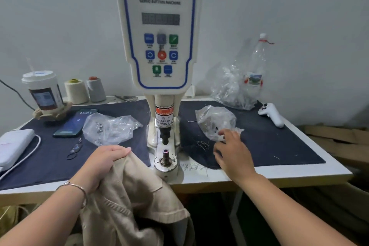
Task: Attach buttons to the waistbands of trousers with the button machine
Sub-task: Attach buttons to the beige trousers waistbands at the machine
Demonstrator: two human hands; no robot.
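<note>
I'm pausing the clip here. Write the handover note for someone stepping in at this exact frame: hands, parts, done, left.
Left hand: grips the beige trousers at the table edge, beside the button machine.
Right hand: open, fingertips at the plastic bag right of the machine; holds nothing yet.
Lower die: bare, no fabric over it.
Done: no button visible on the trousers.
Left: probably take a button part, load it, lay the waistband over the die, press.
</note>
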